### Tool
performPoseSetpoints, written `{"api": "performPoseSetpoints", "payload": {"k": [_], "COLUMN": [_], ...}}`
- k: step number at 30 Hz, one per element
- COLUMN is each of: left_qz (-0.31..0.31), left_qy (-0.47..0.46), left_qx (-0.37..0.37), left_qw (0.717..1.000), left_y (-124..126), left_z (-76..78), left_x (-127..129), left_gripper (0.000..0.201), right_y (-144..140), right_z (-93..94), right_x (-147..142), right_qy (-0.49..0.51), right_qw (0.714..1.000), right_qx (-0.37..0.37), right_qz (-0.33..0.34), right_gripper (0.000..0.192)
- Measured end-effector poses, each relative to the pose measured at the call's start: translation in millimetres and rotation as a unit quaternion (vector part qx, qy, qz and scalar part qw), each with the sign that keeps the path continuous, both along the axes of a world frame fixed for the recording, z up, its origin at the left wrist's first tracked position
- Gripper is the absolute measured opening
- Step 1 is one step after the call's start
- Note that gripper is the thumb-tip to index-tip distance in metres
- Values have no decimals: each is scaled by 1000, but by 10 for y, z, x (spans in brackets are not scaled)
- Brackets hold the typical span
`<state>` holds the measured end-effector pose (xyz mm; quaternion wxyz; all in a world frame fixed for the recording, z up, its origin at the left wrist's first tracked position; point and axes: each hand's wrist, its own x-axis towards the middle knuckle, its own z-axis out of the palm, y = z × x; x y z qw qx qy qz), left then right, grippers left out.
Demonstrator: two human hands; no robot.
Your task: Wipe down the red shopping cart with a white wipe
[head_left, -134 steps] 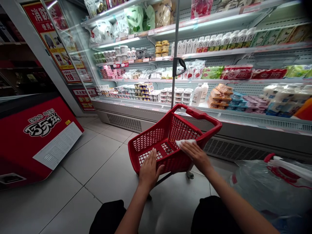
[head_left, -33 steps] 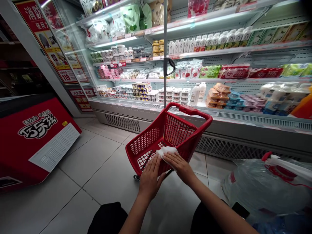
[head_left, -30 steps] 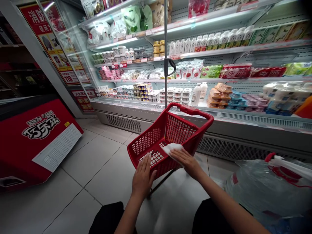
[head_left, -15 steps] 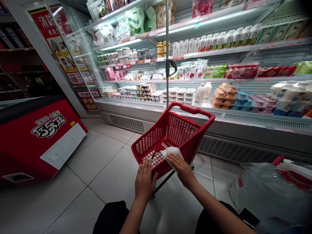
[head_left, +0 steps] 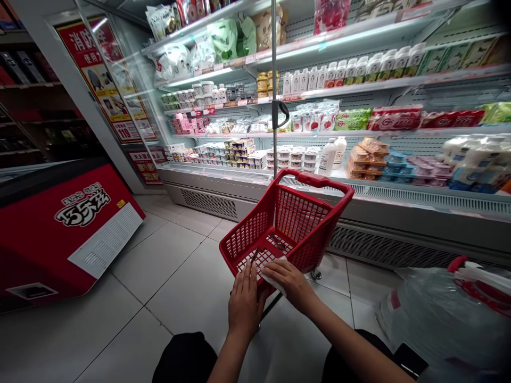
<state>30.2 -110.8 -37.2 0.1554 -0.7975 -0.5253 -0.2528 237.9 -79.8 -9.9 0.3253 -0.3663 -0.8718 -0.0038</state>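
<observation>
In the head view a red plastic shopping cart (head_left: 285,218) stands in front of me, its lattice basket tilted toward me. My right hand (head_left: 290,283) is closed on a white cloth (head_left: 275,283) and presses it against the basket's near rim; most of the cloth is hidden under the fingers. My left hand (head_left: 244,300) rests on the near left corner of the rim, fingers stretched out and pointing into the basket. The two hands are close together, right beside left. A small dark item (head_left: 255,254) shows at the basket floor, too small to name.
Behind the cart runs an open chiller (head_left: 247,205) with shelves of yogurt cups, bottles and bags. A metal pole (head_left: 274,69) with a black hook rises before it. A red freezer (head_left: 80,229) is at left, a large clear plastic jug (head_left: 435,314) at right, a dark phone (head_left: 410,359) nearby.
My right hand has moved down and left with the cloth, from the right side of the basket to its near rim. My left hand appears slightly further right along the rim.
</observation>
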Motion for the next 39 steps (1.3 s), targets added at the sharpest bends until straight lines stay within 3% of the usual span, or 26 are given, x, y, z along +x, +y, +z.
{"api": "performPoseSetpoints", "payload": {"k": [3, 7, 10, 17, 26, 34, 39], "left_qz": [-1, -5, -1, 8, 3, -22, -63], "left_qy": [-4, -14, -17, -13, -12, -38, 18], "left_qx": [-15, -21, -14, -20, -15, -40, -62], "left_qw": [1000, 1000, 1000, 1000, 1000, 998, 996], "left_y": [6, 58, 103, 140, 142, 57, 247], "left_z": [24, 60, 68, 38, 40, -28, 95], "left_x": [27, 5, -22, -79, 6, 36, -322], "left_gripper": [81, 81, 81, 82, 86, 93, 93], "right_y": [97, 286, 342, 283, 525, -111, -19], "right_z": [-75, -81, -112, -234, -202, -276, -224], "right_x": [298, 853, 998, 615, 529, -193, 43], "right_qy": [-6, 41, 66, 79, 85, 34, 9], "right_qw": [1000, 996, 992, 992, 990, 999, 998], "right_qx": [19, 18, 10, -12, 31, 33, 38], "right_qz": [-3, -75, -106, -102, -104, 23, 54], "right_gripper": [53, 53, 54, 62, 58, 60, 56]}}
